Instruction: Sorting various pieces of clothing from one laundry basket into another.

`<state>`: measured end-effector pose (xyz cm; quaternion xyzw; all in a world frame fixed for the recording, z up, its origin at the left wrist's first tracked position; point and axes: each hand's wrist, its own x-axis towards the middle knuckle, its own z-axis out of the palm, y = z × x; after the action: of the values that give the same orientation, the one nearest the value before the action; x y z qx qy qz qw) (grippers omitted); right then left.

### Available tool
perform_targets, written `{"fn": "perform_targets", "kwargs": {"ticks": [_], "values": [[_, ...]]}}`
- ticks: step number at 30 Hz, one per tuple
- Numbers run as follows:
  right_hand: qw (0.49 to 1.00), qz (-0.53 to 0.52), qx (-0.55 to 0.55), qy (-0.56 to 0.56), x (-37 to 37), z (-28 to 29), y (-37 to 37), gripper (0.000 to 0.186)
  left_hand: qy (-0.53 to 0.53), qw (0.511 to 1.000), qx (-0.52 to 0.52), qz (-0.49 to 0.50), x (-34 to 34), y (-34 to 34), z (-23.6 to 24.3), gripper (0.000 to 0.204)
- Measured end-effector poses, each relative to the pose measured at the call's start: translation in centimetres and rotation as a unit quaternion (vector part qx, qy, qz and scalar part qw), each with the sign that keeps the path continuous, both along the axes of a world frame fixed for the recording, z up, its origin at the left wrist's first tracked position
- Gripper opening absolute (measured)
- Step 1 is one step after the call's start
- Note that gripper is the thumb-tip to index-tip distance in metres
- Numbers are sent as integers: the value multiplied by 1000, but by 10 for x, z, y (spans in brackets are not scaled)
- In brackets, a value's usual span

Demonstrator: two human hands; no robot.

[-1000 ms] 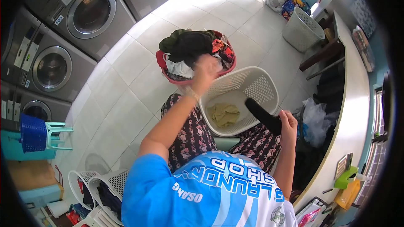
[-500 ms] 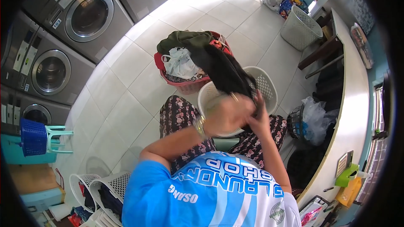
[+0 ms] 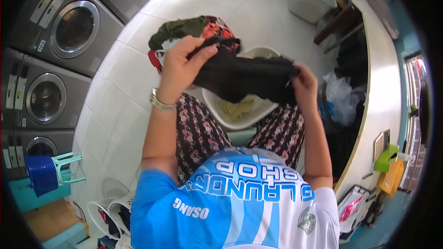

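A black garment [image 3: 244,76] is stretched sideways between my two hands. My left hand [image 3: 183,69] pinches its left end, while my right hand [image 3: 304,85] grips the right end. Below it, partly hidden, a white perforated basket [image 3: 221,115] between my floral-trousered legs holds a pale olive cloth [image 3: 235,108]. Behind the garment, a red basket [image 3: 154,62] is heaped with clothes, among them a dark green one [image 3: 173,32] and a red-orange one [image 3: 214,30].
Stacked steel machines [image 3: 46,97] line the left. A blue basket [image 3: 40,175] sits by a mint stool [image 3: 69,175]. White baskets [image 3: 101,214] lie at lower left. A long counter [image 3: 378,97] runs on the right, with an empty-looking white hamper [image 3: 309,7] beyond.
The black garment has been lifted and spread sideways. My left hand has moved up and left, and my right hand has risen. The view has shifted, so the surroundings sit differently.
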<state>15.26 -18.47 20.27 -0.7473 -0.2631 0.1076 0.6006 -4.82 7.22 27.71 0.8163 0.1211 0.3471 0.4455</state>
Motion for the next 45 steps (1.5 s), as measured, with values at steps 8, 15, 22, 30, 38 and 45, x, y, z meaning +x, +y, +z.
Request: {"fn": "perform_targets", "kwargs": {"ticks": [8,15,22,30,38,45], "values": [[966,28,-64,-248,14,59,-7,26,-76,985,157,6,25,-19,-13,11],[963,-25,-99,-248,9,60,-14,16,-11,995,-97,33,26,-22,-39,19],[994,10,-41,-99,10,25,-8,13,355,887,5,-295,14,-8,-106,39],[991,67,-107,-34,-14,-2,-5,17,233,951,101,176,74,117,-171,45],[983,50,-173,-43,-13,-26,-48,34,183,938,-13,295,73,201,-202,25],[985,32,-133,100,4,-53,-71,19,-184,908,-251,282,42,251,-133,22]]}}
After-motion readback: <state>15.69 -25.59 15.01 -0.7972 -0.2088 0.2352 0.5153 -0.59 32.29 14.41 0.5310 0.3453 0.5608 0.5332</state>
